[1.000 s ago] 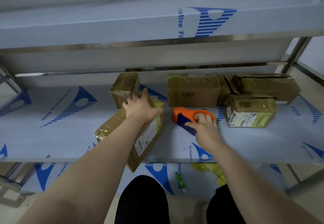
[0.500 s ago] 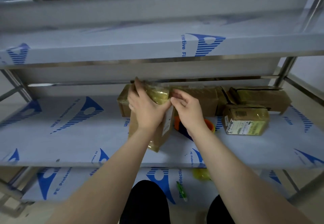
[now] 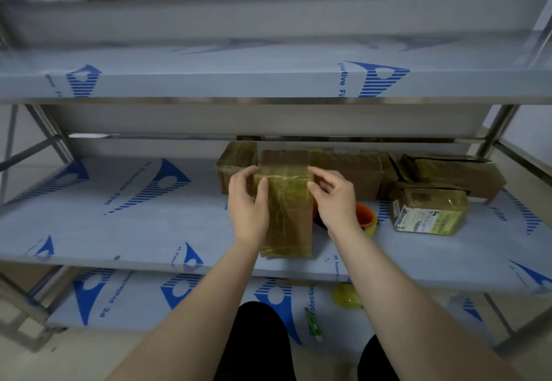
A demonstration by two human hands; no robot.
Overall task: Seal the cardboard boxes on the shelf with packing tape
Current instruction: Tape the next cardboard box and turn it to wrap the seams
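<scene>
Left hand [image 3: 248, 207], right hand [image 3: 334, 201] grip pinching one upright box [image 3: 289, 219], one orange tape dispenser [image 3: 365, 216] behind, at least four more boxes [image 3: 430, 213]

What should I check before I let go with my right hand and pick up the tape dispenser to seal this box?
1. The cardboard box stands on end on the shelf: ok.
2. A steady left-hand grip round the box's left side: ok.
3. A free right-hand grip: not ok, it pinches the box's top right edge.
4. The orange tape dispenser within reach: ok, it lies on the shelf just behind the right hand.
5. Tape end ready to pull: cannot tell, the hand hides it.
6. Top flaps shut flat: cannot tell, too blurred.
</scene>
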